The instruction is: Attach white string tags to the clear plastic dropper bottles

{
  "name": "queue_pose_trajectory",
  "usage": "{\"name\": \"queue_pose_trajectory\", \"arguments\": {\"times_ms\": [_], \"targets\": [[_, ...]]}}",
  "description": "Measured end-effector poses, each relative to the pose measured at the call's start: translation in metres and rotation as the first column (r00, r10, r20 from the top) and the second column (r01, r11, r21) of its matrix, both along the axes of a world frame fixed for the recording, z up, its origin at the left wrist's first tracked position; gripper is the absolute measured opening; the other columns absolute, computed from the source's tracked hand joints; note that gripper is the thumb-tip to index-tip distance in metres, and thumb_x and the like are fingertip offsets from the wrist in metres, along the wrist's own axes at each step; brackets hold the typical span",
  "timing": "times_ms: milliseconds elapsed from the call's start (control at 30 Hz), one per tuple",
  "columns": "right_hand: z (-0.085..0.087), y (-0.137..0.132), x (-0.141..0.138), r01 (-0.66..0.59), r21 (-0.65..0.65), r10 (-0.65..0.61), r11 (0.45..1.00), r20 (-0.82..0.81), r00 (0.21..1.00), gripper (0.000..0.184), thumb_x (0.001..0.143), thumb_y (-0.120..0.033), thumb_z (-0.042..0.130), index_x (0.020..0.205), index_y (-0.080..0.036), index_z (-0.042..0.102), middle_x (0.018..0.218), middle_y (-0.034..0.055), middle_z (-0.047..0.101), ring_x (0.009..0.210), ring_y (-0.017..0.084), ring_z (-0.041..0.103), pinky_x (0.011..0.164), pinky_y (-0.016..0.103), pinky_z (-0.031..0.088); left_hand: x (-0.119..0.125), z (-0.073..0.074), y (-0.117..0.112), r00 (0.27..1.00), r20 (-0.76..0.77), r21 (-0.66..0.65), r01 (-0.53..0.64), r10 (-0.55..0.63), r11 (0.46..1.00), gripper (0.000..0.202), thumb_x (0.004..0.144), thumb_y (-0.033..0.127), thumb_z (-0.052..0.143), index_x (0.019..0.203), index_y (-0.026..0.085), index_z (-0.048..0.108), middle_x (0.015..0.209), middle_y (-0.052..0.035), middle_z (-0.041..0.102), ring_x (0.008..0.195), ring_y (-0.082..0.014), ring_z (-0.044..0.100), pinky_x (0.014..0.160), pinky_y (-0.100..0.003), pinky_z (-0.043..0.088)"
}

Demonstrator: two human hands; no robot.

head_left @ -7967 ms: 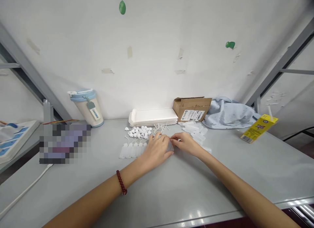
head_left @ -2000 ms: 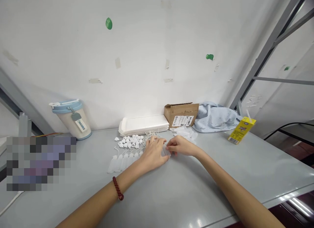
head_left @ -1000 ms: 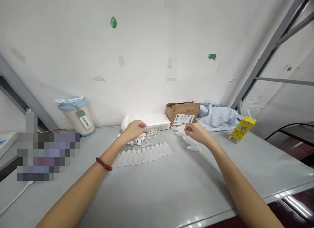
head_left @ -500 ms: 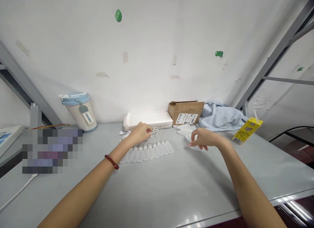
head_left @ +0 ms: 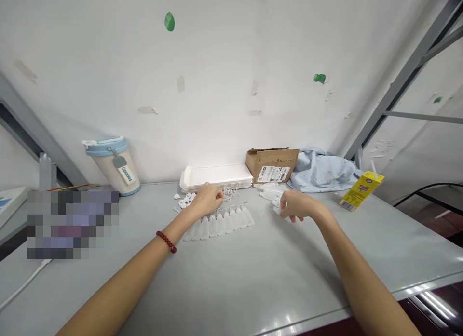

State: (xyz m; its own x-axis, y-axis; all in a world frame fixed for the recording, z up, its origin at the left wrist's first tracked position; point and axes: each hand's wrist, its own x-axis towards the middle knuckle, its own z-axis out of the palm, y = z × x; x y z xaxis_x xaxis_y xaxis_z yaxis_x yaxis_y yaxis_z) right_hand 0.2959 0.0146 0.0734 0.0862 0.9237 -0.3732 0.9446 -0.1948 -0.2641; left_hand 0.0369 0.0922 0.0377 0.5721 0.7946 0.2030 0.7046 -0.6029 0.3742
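Note:
My left hand (head_left: 209,200), a dark red bead bracelet (head_left: 166,242) on its wrist, is closed with curled fingers over the near edge of a tangle of white cords (head_left: 230,193). What its fingertips hold, if anything, is hidden. Just below it lies a neat row of white translucent tags (head_left: 226,223) with loops of cord at their tops. On the right, my right hand (head_left: 295,205) is bent down at a loose heap of similar white translucent pieces (head_left: 269,194). Its thumb and fingers are drawn together there; what lies between them is unclear. Small white pieces (head_left: 186,200) are scattered left of the cords.
Behind the hands are a stack of flat white trays (head_left: 217,172), a cardboard box (head_left: 275,165) and a pale blue cloth (head_left: 321,169). A yellow drink carton (head_left: 361,190) leans at right. A tumbler (head_left: 115,167) and a blurred-out object (head_left: 72,225) are at left on the grey table (head_left: 224,283).
My right hand has closed its fingers down onto the translucent pieces, where they were more apart before. My left hand stays near the cords. The view has shifted slightly.

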Motion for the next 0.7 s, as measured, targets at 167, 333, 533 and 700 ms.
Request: {"name": "queue_pose_trajectory", "arguments": {"times_ms": [167,333,533,700], "targets": [[-0.012,0.007,-0.018,-0.044,0.340,0.049,0.939,-0.007,0.999,0.014,0.070,-0.028,0.058,0.078,-0.017,0.062,0.070,0.0047,0.067,0.067,0.017,0.058,0.055,0.024,0.034,-0.002,0.002,0.001,1.000,0.021,-0.014,0.000,0.000,1.000,0.023,0.073,0.018,0.045,0.067,0.018,0.068,0.069,-0.0058,0.068,0.082,-0.0234,0.060,0.076,-0.031,0.044],[-0.024,0.009,-0.036,-0.045,0.521,0.059,0.852,-0.011,0.998,0.025,0.077,-0.033,0.051,0.090,-0.016,0.062,0.067,0.0034,0.063,0.066,0.017,0.055,0.053,0.024,0.030,0.002,-0.004,0.001,1.000,-0.012,-0.013,0.021,-0.021,1.000,0.018,0.067,0.021,0.054,0.071,0.017,0.071,0.072,-0.0063,0.067,0.082,-0.0247,0.058,0.071,-0.031,0.044],[-0.034,0.008,-0.048,-0.055,0.571,0.090,0.819,-0.033,0.995,0.025,0.079,-0.032,0.050,0.093,-0.016,0.062,0.061,0.0005,0.060,0.058,0.015,0.053,0.054,0.024,0.031,0.005,-0.005,-0.003,0.998,-0.041,0.009,0.038,-0.038,0.999,0.025,0.069,0.014,0.045,0.061,0.018,0.068,0.060,-0.0059,0.063,0.080,-0.0244,0.055,0.067,-0.029,0.040],[-0.035,0.007,-0.050,-0.057,0.577,0.097,0.815,-0.039,0.995,0.027,0.081,-0.033,0.050,0.096,-0.014,0.062,0.062,0.0008,0.061,0.059,0.015,0.053,0.055,0.024,0.033,0.003,0.001,-0.006,0.998,-0.043,-0.008,0.049,-0.049,0.999,0.027,0.069,0.013,0.042,0.052,0.018,0.062,0.054,-0.0030,0.056,0.059,-0.0180,0.050,0.059,-0.028,0.035]]}}
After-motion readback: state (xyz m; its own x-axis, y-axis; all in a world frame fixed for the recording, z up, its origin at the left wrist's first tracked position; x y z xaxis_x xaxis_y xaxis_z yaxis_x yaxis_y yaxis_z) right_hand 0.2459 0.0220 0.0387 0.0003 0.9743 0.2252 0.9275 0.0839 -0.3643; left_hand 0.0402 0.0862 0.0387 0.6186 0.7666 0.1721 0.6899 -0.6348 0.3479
